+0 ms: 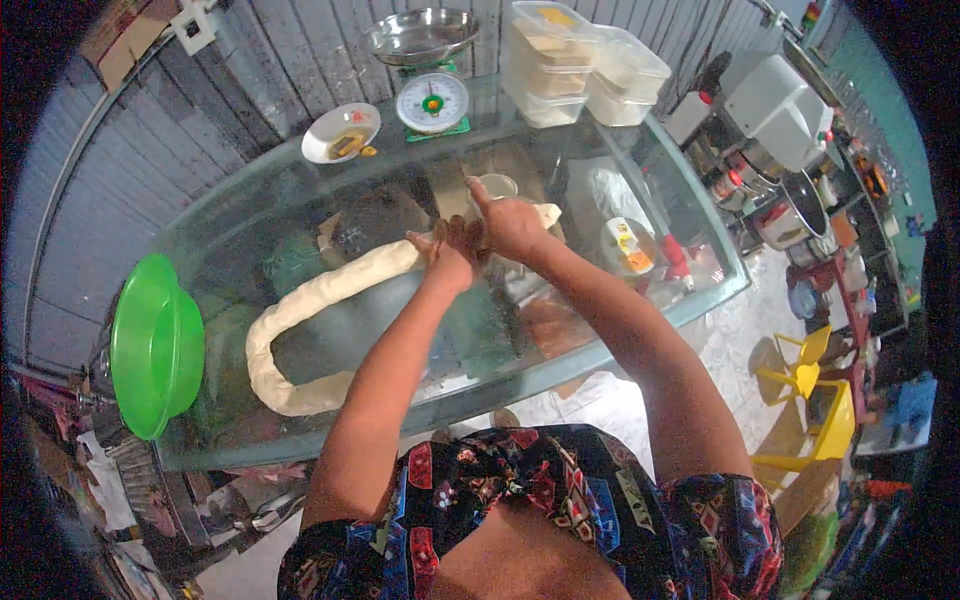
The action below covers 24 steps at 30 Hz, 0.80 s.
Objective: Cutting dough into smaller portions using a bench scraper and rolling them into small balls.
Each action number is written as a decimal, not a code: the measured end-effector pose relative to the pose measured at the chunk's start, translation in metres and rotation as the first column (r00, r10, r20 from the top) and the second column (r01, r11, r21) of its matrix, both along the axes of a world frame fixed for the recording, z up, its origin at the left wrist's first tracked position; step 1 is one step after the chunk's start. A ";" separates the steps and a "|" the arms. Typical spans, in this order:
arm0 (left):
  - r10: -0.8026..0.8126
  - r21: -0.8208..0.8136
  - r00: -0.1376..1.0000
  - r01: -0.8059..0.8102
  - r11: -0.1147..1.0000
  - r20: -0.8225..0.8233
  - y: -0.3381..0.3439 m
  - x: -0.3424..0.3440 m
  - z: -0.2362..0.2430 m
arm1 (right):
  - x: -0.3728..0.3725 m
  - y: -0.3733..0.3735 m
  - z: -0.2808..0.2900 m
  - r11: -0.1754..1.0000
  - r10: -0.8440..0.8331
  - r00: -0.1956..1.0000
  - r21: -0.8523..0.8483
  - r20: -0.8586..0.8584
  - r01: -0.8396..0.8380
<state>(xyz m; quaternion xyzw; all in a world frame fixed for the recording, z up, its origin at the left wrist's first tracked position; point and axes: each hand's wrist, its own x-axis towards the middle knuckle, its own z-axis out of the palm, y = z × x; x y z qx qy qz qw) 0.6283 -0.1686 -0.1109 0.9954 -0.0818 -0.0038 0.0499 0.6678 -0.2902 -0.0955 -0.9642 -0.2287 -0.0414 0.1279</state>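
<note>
Centrally, head view: one dough rope (318, 297), pale, U-bent toward the glass table's (245, 210) left edge; left hand (455, 255) and right hand (512, 228) over its farther arm, pinching or not: cannot tell. Far edge: bowl (322, 138), dial scale (433, 103), plastic containers (558, 80).

Smooth glass tabletop (345, 312); matt dough (335, 281); glossy plastic basin (150, 345); shiny metal scale pan (424, 38)
</note>
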 end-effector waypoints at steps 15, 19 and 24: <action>0.130 0.178 0.979 -0.102 0.979 -0.155 -0.005 0.005 -0.013 | -0.014 0.022 0.017 0.998 0.050 0.999 0.045 0.011 -0.050; 0.256 -0.025 0.963 -0.259 0.966 -0.086 -0.016 0.001 -0.002 | -0.034 0.012 0.024 0.999 0.039 0.997 -0.019 -0.067 -0.040; 0.143 0.085 0.989 -0.140 0.987 -0.036 0.011 0.004 -0.037 | -0.034 -0.053 0.027 0.992 0.004 0.977 0.124 -0.213 0.023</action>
